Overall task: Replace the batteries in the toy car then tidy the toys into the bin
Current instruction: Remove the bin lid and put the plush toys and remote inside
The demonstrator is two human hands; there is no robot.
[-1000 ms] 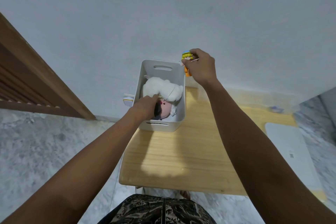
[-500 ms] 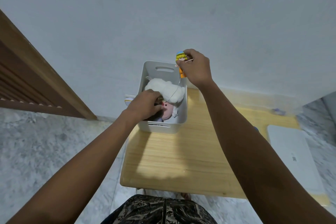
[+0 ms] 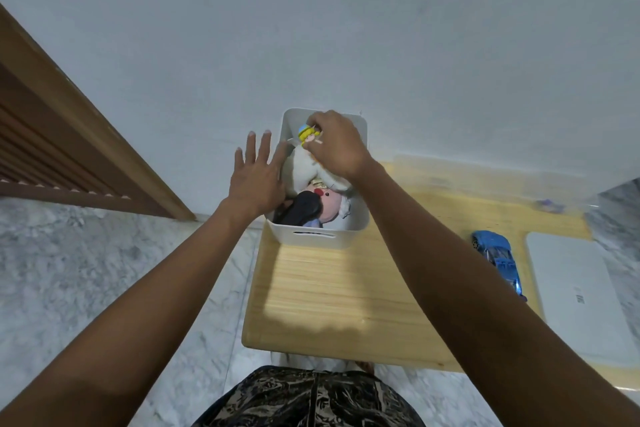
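Pinching a small yellow-haired doll [image 3: 308,136], the right hand [image 3: 337,146] holds it over the far end of the white bin [image 3: 360,218]. Left hand [image 3: 258,175] spread flat, fingers straight, at the bin's left rim. Bin sits on the wooden table [image 3: 329,291] and holds a white plush [image 3: 304,166] and a pink plush [image 3: 327,206]. Blue toy car [image 3: 498,258] lies on the table, well to the right of the bin
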